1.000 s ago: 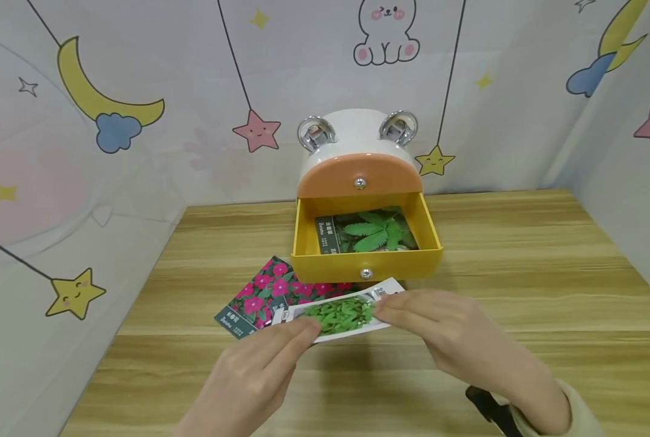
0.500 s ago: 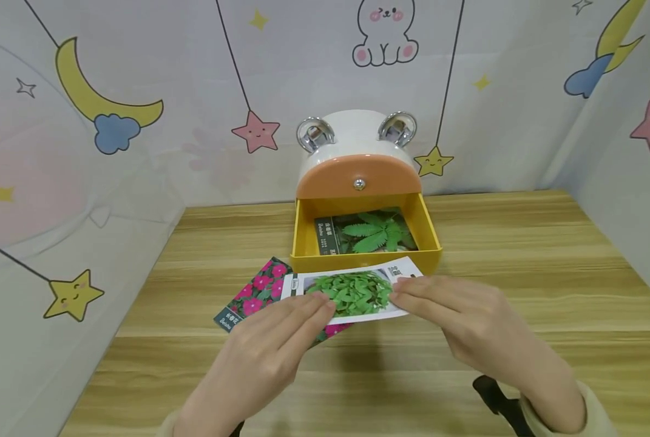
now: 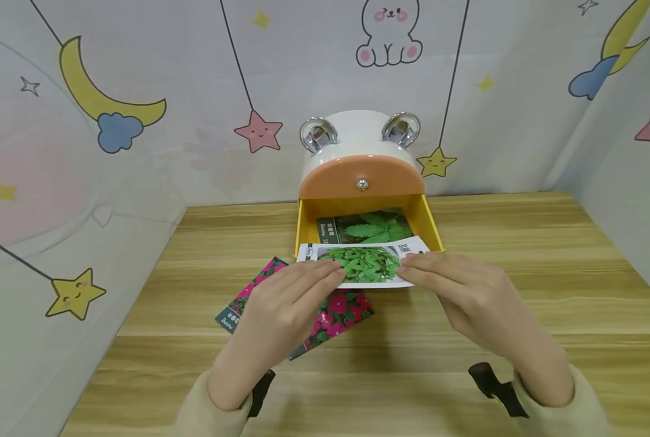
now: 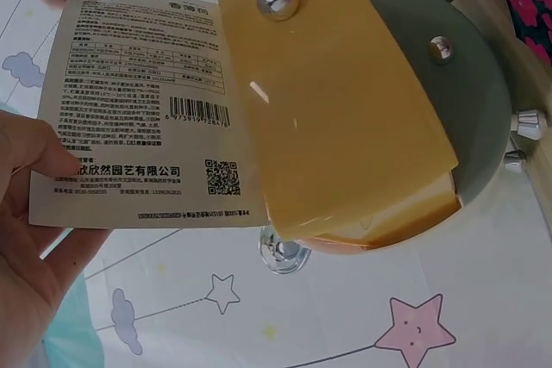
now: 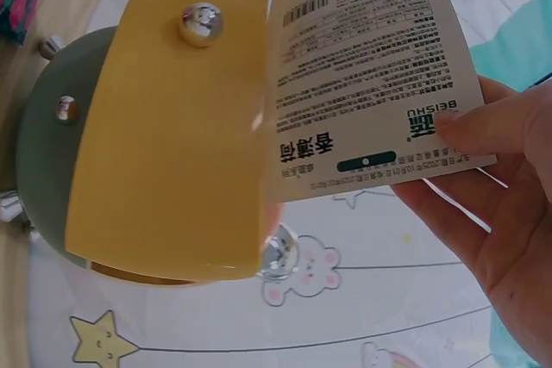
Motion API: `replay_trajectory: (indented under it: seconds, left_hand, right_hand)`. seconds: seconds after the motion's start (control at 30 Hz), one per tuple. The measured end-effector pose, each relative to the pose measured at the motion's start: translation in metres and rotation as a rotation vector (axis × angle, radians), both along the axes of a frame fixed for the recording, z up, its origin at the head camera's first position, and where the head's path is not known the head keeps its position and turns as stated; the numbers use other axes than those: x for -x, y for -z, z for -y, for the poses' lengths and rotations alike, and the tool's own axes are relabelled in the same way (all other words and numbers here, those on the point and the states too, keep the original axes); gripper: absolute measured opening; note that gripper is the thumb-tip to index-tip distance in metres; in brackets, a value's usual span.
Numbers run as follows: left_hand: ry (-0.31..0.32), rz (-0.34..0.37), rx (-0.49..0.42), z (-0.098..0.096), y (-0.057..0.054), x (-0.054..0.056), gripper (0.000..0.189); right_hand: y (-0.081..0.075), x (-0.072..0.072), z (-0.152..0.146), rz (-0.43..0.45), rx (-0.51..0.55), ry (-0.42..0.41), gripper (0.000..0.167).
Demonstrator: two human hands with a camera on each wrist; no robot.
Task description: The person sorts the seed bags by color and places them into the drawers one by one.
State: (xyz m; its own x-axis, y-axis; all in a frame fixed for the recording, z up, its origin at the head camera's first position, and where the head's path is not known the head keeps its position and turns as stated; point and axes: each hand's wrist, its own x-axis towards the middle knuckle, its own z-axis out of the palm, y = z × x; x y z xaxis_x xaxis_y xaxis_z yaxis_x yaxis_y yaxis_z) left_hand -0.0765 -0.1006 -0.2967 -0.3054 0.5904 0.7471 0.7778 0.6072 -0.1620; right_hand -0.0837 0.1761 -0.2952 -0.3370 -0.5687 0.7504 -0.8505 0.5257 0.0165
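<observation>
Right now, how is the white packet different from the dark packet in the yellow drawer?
The white packet has a pale border; the dark packet has a dark background. The white packet pictures many small leaves, the dark packet bigger ones. The white packet is held up; the dark packet lies in the yellow drawer. Both show green leaves.

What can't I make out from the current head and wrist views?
Head: near edge of the serrated-leaf packet, behind the held packet.
Head: drawer knob, also behind the held packet.
Head: part of the pink-flower packets, behind the left hand.
Both wrists: contents of the drawer, blocked by its front.
Right wrist: finest print on the held packet, too small.
Left wrist: rest of the pink-flower print, cut off by the frame edge.
</observation>
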Motion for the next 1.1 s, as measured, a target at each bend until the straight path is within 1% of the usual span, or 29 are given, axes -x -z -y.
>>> replay_trajectory:
  seconds: [0.2, 0.33, 0.47, 0.53, 0.73, 0.9, 1.1]
  left_hand:
    - [-0.028, 0.035, -0.047, -0.005, 0.007, 0.017, 0.030]
    - [-0.037, 0.089, -0.099, -0.010, 0.014, 0.030, 0.030]
    - [-0.060, 0.137, -0.129, -0.014, 0.021, 0.041, 0.028]
    - [-0.074, 0.149, -0.143, -0.015, 0.024, 0.046, 0.028]
    - [-0.113, 0.138, -0.184, -0.020, 0.032, 0.059, 0.027]
    - [-0.141, 0.151, -0.217, -0.023, 0.037, 0.067, 0.029]
    - [-0.157, 0.174, -0.237, -0.026, 0.042, 0.072, 0.029]
  right_hand:
    - [0.008, 0.017, -0.001, 0.030, 0.042, 0.027, 0.039]
    - [0.015, 0.030, 0.001, 0.016, 0.090, 0.035, 0.033]
    - [0.022, 0.039, 0.003, 0.058, 0.126, 0.083, 0.034]
    - [0.025, 0.042, 0.004, 0.077, 0.142, 0.104, 0.037]
    - [0.032, 0.054, 0.006, 0.078, 0.164, 0.152, 0.036]
    - [0.038, 0.061, 0.007, 0.139, 0.159, 0.214, 0.033]
    - [0.043, 0.066, 0.009, 0.201, 0.159, 0.262, 0.029]
